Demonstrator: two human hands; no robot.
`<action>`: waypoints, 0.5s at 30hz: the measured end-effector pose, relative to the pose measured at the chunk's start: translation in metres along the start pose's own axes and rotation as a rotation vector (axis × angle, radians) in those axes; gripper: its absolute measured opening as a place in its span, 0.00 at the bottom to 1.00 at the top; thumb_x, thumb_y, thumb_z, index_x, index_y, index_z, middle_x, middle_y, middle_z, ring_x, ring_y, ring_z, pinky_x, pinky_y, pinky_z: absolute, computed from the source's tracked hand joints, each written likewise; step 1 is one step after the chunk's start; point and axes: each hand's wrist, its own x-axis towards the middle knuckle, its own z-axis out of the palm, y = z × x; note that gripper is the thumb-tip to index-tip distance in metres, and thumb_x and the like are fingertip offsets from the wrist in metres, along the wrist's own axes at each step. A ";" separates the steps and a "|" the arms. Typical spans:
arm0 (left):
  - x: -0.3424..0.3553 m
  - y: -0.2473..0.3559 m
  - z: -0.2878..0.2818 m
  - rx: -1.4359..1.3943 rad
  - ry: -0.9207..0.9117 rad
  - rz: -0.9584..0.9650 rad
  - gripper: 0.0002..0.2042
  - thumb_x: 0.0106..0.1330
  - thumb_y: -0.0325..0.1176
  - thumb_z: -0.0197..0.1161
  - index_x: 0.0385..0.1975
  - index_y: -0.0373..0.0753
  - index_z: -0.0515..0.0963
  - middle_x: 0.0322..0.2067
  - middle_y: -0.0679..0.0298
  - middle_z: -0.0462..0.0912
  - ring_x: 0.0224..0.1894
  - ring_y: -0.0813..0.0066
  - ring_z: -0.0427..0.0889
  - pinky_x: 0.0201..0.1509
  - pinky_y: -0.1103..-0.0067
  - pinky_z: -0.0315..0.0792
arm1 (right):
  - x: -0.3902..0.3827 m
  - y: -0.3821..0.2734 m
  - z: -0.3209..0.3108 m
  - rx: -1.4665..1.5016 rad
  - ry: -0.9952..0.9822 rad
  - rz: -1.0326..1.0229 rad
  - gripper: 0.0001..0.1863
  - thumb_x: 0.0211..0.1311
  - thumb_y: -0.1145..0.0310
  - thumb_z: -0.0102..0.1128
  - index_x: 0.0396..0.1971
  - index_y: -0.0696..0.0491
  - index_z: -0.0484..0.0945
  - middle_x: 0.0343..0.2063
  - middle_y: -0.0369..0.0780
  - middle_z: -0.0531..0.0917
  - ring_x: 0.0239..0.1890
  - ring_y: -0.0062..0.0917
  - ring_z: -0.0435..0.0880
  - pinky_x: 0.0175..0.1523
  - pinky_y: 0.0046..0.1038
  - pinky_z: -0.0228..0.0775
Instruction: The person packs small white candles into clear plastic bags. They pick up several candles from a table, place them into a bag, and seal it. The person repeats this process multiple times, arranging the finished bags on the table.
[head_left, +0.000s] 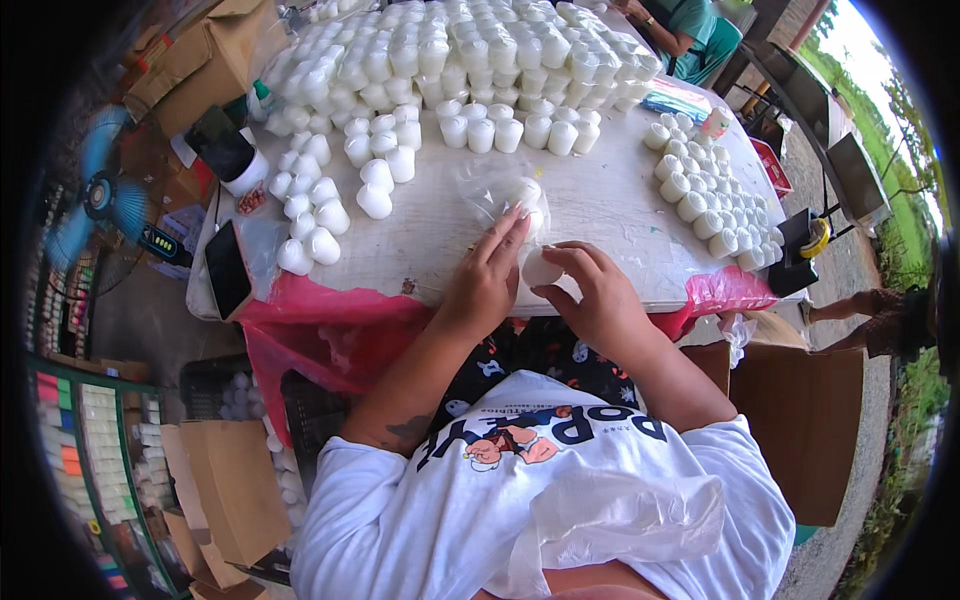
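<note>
Bagged white cups (525, 189) line up near-to-far beneath left hand (486, 278)

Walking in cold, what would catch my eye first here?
Most likely the huge heap of white cylindrical pieces in clear plastic, spread across the far side of the pale table. Next, at the near middle, the person's left grip touches a clear bag while the right grip holds one white piece. Off to the far left, a blue fan stands out.
</note>
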 end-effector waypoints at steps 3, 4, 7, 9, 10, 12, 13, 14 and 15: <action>0.000 -0.003 -0.002 -0.041 -0.025 0.019 0.25 0.57 0.16 0.53 0.58 0.33 0.69 0.60 0.52 0.68 0.57 0.52 0.74 0.58 0.67 0.71 | 0.000 0.004 0.018 -0.064 0.020 0.016 0.21 0.50 0.71 0.68 0.45 0.56 0.73 0.45 0.46 0.77 0.46 0.42 0.78 0.47 0.37 0.74; 0.002 -0.003 -0.002 -0.049 -0.026 0.020 0.25 0.57 0.15 0.53 0.57 0.33 0.70 0.60 0.52 0.68 0.56 0.52 0.74 0.58 0.67 0.71 | 0.001 0.008 0.022 -0.071 0.014 0.033 0.22 0.50 0.70 0.68 0.46 0.56 0.72 0.46 0.46 0.76 0.47 0.43 0.78 0.47 0.37 0.74; 0.002 0.003 -0.003 -0.040 -0.073 0.014 0.25 0.56 0.16 0.54 0.57 0.34 0.71 0.60 0.54 0.69 0.55 0.53 0.75 0.57 0.66 0.71 | 0.006 0.018 0.027 -0.095 0.104 0.048 0.26 0.51 0.69 0.67 0.50 0.56 0.70 0.50 0.46 0.75 0.49 0.43 0.77 0.51 0.37 0.72; 0.001 0.004 -0.004 -0.007 -0.084 0.035 0.25 0.55 0.16 0.54 0.57 0.35 0.71 0.59 0.56 0.70 0.54 0.55 0.76 0.56 0.67 0.72 | 0.013 0.027 0.032 -0.038 0.214 0.057 0.28 0.52 0.69 0.66 0.53 0.56 0.68 0.51 0.46 0.74 0.51 0.43 0.76 0.56 0.39 0.67; 0.001 0.004 -0.004 0.008 -0.089 0.047 0.25 0.55 0.17 0.54 0.57 0.35 0.72 0.59 0.57 0.70 0.53 0.55 0.77 0.55 0.68 0.72 | 0.017 0.031 0.037 0.028 0.278 0.068 0.28 0.53 0.68 0.66 0.54 0.56 0.67 0.51 0.46 0.75 0.52 0.42 0.76 0.59 0.42 0.63; 0.002 0.003 -0.005 0.039 -0.094 0.095 0.25 0.55 0.17 0.55 0.57 0.36 0.72 0.58 0.57 0.71 0.50 0.57 0.78 0.53 0.69 0.73 | 0.024 0.037 0.036 0.046 0.212 0.103 0.29 0.53 0.68 0.65 0.56 0.56 0.66 0.51 0.46 0.76 0.53 0.40 0.76 0.65 0.47 0.54; 0.002 0.003 -0.006 0.055 -0.097 0.116 0.25 0.54 0.17 0.55 0.56 0.36 0.72 0.58 0.58 0.72 0.49 0.58 0.79 0.52 0.69 0.74 | 0.025 0.039 0.031 -0.001 0.081 0.127 0.29 0.54 0.68 0.64 0.56 0.56 0.66 0.51 0.45 0.76 0.53 0.39 0.76 0.66 0.50 0.49; 0.001 0.003 -0.007 0.066 -0.105 0.114 0.25 0.55 0.18 0.56 0.56 0.36 0.73 0.57 0.58 0.72 0.47 0.59 0.79 0.52 0.70 0.74 | 0.026 0.041 0.029 -0.046 -0.049 0.150 0.29 0.54 0.68 0.64 0.56 0.55 0.66 0.50 0.45 0.77 0.53 0.39 0.76 0.68 0.54 0.44; 0.001 0.004 -0.008 0.078 -0.113 0.112 0.24 0.55 0.18 0.56 0.55 0.37 0.74 0.57 0.59 0.73 0.46 0.60 0.80 0.51 0.71 0.74 | 0.026 0.043 0.033 -0.098 -0.003 0.132 0.27 0.55 0.68 0.63 0.56 0.54 0.67 0.47 0.43 0.79 0.52 0.35 0.77 0.68 0.60 0.35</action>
